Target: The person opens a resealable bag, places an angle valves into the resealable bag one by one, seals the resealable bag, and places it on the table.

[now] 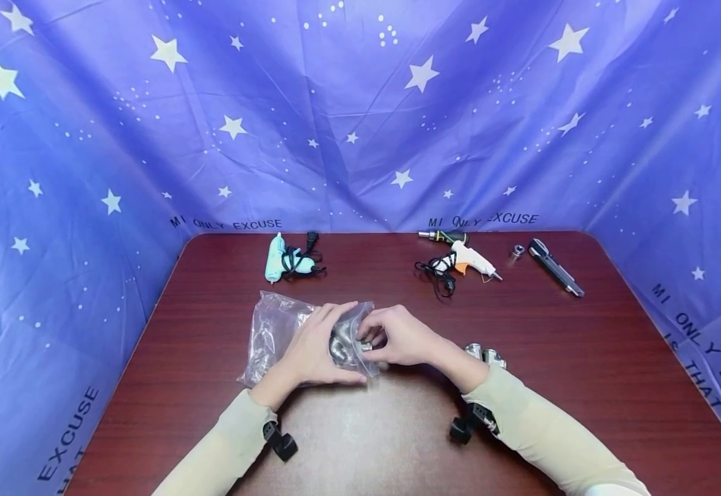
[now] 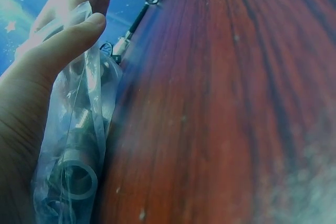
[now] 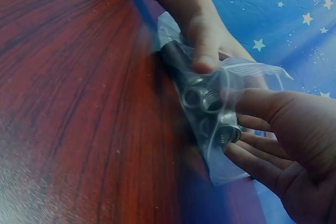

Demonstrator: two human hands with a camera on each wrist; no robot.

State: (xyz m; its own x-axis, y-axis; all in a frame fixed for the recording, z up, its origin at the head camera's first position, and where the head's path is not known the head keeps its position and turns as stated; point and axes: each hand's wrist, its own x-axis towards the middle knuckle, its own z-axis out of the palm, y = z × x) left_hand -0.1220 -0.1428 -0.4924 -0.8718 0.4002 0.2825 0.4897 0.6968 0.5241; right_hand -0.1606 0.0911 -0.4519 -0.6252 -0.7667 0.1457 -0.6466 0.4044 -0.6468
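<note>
A clear plastic zip bag (image 1: 276,337) lies on the table, with its mouth toward the right. Several silvery metal pipe fittings (image 1: 339,348) are inside it; threaded openings show through the plastic in the right wrist view. My left hand (image 1: 313,351) holds the bag near its mouth, thumb on the near side and fingers over the far side. My right hand (image 1: 400,335) is at the mouth, with its fingertips pinching a threaded metal pipe fitting (image 3: 229,134). Plastic and fingers partly hide that fitting.
Further metal fittings (image 1: 493,357) stand beside my right forearm. Along the table's back are a light-blue glue gun (image 1: 274,262), a white glue gun (image 1: 475,262), a screwdriver (image 1: 438,235), a small metal fitting (image 1: 518,251) and a utility knife (image 1: 555,268). Starry cloth (image 1: 360,103) surrounds the table.
</note>
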